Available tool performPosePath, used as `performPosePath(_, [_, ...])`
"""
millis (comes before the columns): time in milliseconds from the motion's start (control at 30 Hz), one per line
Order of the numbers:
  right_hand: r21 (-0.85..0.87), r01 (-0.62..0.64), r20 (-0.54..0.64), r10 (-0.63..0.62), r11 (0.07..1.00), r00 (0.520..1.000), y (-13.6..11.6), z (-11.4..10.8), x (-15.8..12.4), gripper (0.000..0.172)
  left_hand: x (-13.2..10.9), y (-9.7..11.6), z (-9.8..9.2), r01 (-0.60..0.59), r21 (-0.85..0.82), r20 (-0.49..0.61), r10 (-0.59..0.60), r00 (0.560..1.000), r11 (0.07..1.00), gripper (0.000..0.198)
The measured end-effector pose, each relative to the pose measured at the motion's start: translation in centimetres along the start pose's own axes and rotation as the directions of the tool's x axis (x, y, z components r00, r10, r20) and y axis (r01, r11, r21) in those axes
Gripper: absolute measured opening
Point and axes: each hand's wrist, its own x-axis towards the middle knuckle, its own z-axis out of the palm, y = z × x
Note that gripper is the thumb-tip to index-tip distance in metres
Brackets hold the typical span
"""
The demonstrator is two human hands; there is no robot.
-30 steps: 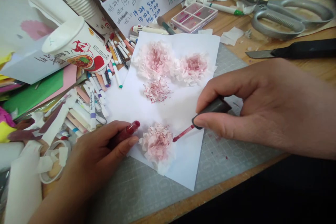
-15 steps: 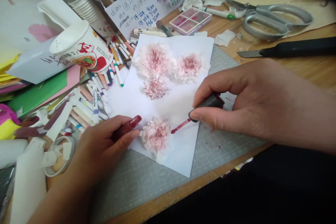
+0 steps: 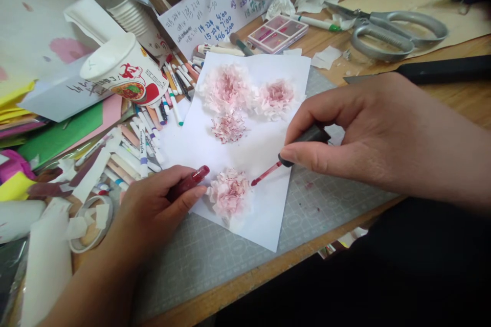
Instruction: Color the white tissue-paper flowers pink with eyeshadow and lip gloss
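Between thumb and fingers, my right hand (image 3: 356, 138) grips the black cap of a lip gloss applicator (image 3: 307, 139). Its red-stained tip is at the right edge of the nearest pink-and-white paper flower (image 3: 230, 191); whether it touches cannot be told. My left hand (image 3: 157, 214) is closed round a small tube of dark red lip gloss (image 3: 190, 182), its neck uncapped and pointing toward the flower. Farther up the white paper sheet (image 3: 264, 158) lie a small red-edged flower (image 3: 229, 127) and two larger pale pink flowers, one left (image 3: 226, 87), one right (image 3: 275, 98).
Beneath the sheet is a grey cutting mat (image 3: 215, 260). Markers (image 3: 141, 148) and a paper cup (image 3: 125, 71) crowd the left. At the back sit a makeup palette (image 3: 278, 33), scissors (image 3: 399, 36) and a black-handled knife (image 3: 441, 69). A tape roll (image 3: 109, 219) lies by my left forearm.
The view has shifted slightly. Both hands keep their grips, and the applicator tip stays beside the nearest flower's right edge.
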Motion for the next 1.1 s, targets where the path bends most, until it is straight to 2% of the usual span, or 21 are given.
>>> performPosePath(133, [0.038, 0.029, 0.041, -0.030, 0.999, 0.999, 0.13, 0.26, -0.24, 0.008, 0.11, -0.24, 0.17, -0.025, 0.004, 0.003, 0.025, 1.000, 1.000, 0.037])
performPosePath(233, [0.049, 0.061, 0.012, -0.061, 0.997, 0.998, 0.23, 0.32, -0.29, 0.008, 0.12, -0.41, 0.20, -0.029, 0.003, -0.004, 0.029, 1.000, 1.000, 0.038])
performPosePath(433, [0.018, 0.008, 0.009, -0.008, 1.000, 1.000, 0.19, 0.03, -0.10, 0.009, 0.04, -0.54, 0.10, -0.037, 0.011, -0.004, 0.037, 0.999, 0.999, 0.038])
performPosePath(533, [0.052, 0.061, 0.009, -0.061, 0.997, 0.998, 0.44, 0.41, -0.28, 0.008, -0.02, -0.25, 0.02, -0.035, 0.007, -0.014, 0.035, 0.999, 0.999, 0.039])
performPosePath(667, [0.079, 0.110, -0.047, -0.106, 0.991, 0.993, 0.83, 0.68, -0.46, 0.011, -0.06, 0.22, -0.07, -0.022, 0.011, -0.023, 0.023, 0.999, 1.000, 0.036])
performPosePath(800, [0.075, 0.100, -0.042, -0.097, 0.992, 0.994, 0.95, 0.51, -0.56, 0.011, 0.01, 0.13, -0.02, -0.049, 0.000, -0.003, 0.049, 0.999, 0.999, 0.037])
performPosePath(933, [0.078, 0.102, 0.002, -0.102, 0.992, 0.995, 0.86, 0.50, -0.71, 0.011, -0.14, 0.22, 0.02, -0.012, -0.001, -0.024, 0.012, 1.000, 1.000, 0.035])
performPosePath(1100, [0.062, 0.072, -0.028, -0.070, 0.995, 0.997, 0.66, 0.44, -0.79, 0.012, -0.14, 0.25, -0.05, -0.038, 0.004, -0.005, 0.038, 0.999, 0.999, 0.035])
